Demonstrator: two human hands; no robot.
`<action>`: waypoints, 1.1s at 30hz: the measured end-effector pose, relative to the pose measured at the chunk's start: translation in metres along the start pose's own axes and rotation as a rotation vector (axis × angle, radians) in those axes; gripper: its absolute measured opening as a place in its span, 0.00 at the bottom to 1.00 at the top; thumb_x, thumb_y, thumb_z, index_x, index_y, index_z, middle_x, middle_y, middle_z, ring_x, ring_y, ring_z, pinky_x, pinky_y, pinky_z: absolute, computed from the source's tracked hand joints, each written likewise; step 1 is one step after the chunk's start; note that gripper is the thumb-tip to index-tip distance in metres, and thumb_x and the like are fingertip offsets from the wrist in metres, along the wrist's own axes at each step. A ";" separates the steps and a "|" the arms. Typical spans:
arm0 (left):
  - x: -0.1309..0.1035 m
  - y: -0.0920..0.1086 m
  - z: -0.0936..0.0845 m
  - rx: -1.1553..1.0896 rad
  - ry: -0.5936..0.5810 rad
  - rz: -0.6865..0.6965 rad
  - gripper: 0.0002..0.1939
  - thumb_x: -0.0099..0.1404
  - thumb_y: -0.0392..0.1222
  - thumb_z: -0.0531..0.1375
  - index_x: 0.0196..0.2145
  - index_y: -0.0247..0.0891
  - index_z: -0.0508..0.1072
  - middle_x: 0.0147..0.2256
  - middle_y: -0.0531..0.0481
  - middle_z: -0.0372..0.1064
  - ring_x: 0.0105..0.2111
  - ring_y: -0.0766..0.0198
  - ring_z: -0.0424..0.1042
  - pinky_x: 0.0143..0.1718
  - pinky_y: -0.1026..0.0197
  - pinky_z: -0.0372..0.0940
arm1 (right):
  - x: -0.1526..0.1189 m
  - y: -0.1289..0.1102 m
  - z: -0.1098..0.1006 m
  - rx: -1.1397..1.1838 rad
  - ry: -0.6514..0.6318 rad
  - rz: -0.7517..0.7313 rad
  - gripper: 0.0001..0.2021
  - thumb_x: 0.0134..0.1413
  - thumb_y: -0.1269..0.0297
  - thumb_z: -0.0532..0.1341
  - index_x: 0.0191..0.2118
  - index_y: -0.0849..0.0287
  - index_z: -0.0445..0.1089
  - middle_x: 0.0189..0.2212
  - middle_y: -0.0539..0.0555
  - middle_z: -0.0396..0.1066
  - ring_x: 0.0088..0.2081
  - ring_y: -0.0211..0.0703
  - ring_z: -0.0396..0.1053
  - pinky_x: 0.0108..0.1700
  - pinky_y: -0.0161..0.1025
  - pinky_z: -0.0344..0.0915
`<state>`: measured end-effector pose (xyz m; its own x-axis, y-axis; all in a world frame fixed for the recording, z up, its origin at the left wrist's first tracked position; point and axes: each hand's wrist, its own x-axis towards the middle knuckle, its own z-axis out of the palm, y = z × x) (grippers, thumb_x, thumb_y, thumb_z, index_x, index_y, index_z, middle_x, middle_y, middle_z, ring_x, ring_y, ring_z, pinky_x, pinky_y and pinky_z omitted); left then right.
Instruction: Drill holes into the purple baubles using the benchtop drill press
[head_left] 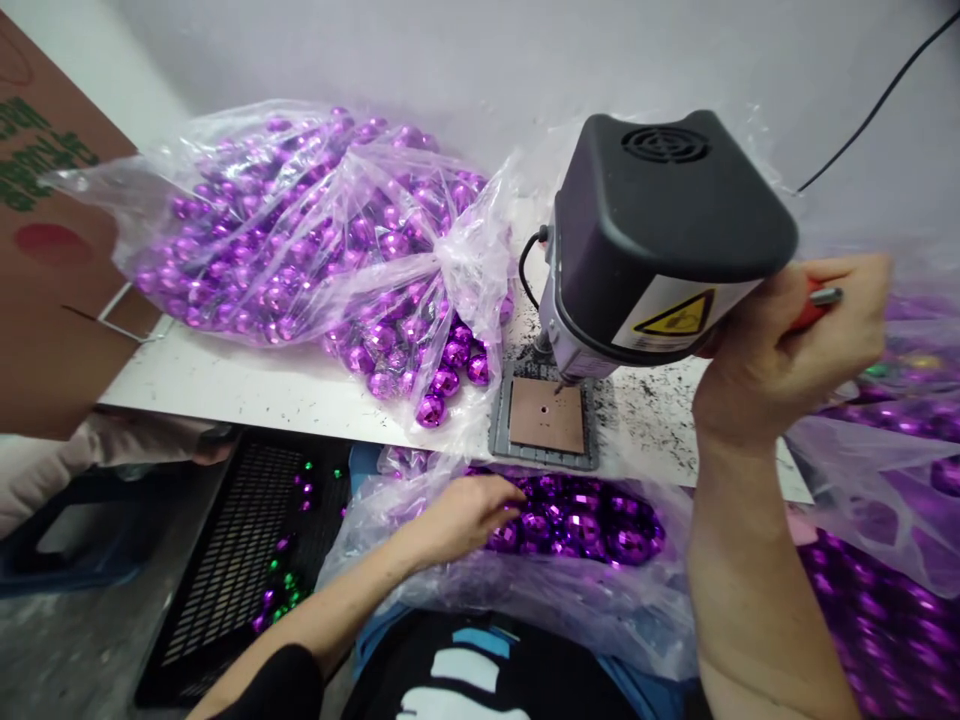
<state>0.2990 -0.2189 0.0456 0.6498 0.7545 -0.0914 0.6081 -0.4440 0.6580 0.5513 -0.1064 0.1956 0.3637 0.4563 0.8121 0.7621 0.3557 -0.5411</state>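
Observation:
My left hand (469, 512) reaches into an open clear bag (600, 605) across my lap. Its curled fingers touch shiny purple faceted balls (577, 520), and whatever lies between the fingertips is hidden. Higher up on the right, my right hand (795, 345) is closed around the red handle (814, 305) of a small bench drill press. The black motor housing (675, 210) carries a yellow warning label. Below it, a square brown plate (547, 425) with a small centre hole lies on the grey drill base (499, 440); no ball sits on it.
A large clear bag of purple balls (300, 230) lies on the white bench (247, 375). Dark shavings (652, 420) are scattered around the drill. At left are a cardboard box (60, 300), a black crate (232, 540) with loose balls and another person's arm (75, 465). More purple balls (885, 620) fill the right.

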 end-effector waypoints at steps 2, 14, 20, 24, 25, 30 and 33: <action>-0.006 -0.012 -0.040 0.186 0.234 -0.090 0.14 0.74 0.34 0.51 0.49 0.39 0.75 0.46 0.44 0.77 0.46 0.58 0.76 0.48 0.55 0.72 | 0.000 0.001 0.001 0.005 -0.004 0.007 0.28 0.65 0.36 0.46 0.29 0.59 0.58 0.23 0.44 0.49 0.24 0.28 0.50 0.31 0.35 0.48; 0.024 -0.059 -0.070 0.524 0.291 -0.572 0.22 0.74 0.57 0.53 0.49 0.35 0.72 0.39 0.39 0.75 0.41 0.47 0.75 0.43 0.52 0.66 | 0.011 -0.001 0.005 0.031 -0.028 0.058 0.29 0.62 0.33 0.48 0.28 0.58 0.57 0.23 0.44 0.49 0.26 0.30 0.51 0.32 0.36 0.48; 0.013 -0.041 -0.093 -0.326 0.460 -0.438 0.30 0.65 0.59 0.64 0.60 0.42 0.68 0.47 0.43 0.73 0.39 0.57 0.73 0.37 0.58 0.67 | 0.012 -0.004 0.004 0.071 -0.056 0.058 0.28 0.62 0.35 0.48 0.29 0.58 0.58 0.23 0.44 0.51 0.25 0.29 0.51 0.31 0.35 0.50; 0.018 -0.021 -0.085 -1.083 0.344 -0.305 0.32 0.62 0.59 0.65 0.59 0.43 0.69 0.48 0.42 0.73 0.36 0.60 0.74 0.32 0.60 0.67 | 0.016 -0.002 0.009 0.083 -0.057 0.056 0.28 0.62 0.35 0.47 0.29 0.58 0.58 0.22 0.44 0.52 0.25 0.29 0.51 0.31 0.35 0.50; 0.024 -0.018 -0.079 -1.208 0.300 -0.274 0.31 0.63 0.60 0.64 0.58 0.43 0.70 0.49 0.40 0.73 0.37 0.59 0.75 0.33 0.59 0.68 | 0.018 -0.001 0.011 0.076 -0.060 0.062 0.28 0.62 0.35 0.47 0.29 0.58 0.58 0.22 0.43 0.52 0.25 0.29 0.50 0.31 0.35 0.50; 0.056 -0.011 -0.048 -1.479 0.207 -0.238 0.28 0.62 0.58 0.66 0.55 0.42 0.72 0.47 0.41 0.76 0.39 0.57 0.77 0.35 0.58 0.69 | 0.025 0.005 0.017 0.097 -0.110 0.087 0.24 0.63 0.41 0.50 0.28 0.57 0.56 0.22 0.43 0.53 0.27 0.30 0.52 0.33 0.35 0.51; 0.069 -0.013 -0.041 -1.451 0.253 -0.271 0.27 0.55 0.54 0.73 0.48 0.39 0.76 0.43 0.44 0.76 0.37 0.62 0.75 0.35 0.62 0.69 | 0.027 0.006 0.017 0.101 -0.130 0.095 0.22 0.63 0.42 0.51 0.29 0.57 0.57 0.22 0.44 0.54 0.27 0.30 0.52 0.33 0.35 0.51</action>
<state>0.3177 -0.1417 0.0614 0.4083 0.8620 -0.3005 -0.3744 0.4584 0.8060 0.5566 -0.0784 0.2101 0.3542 0.5911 0.7247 0.6676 0.3828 -0.6386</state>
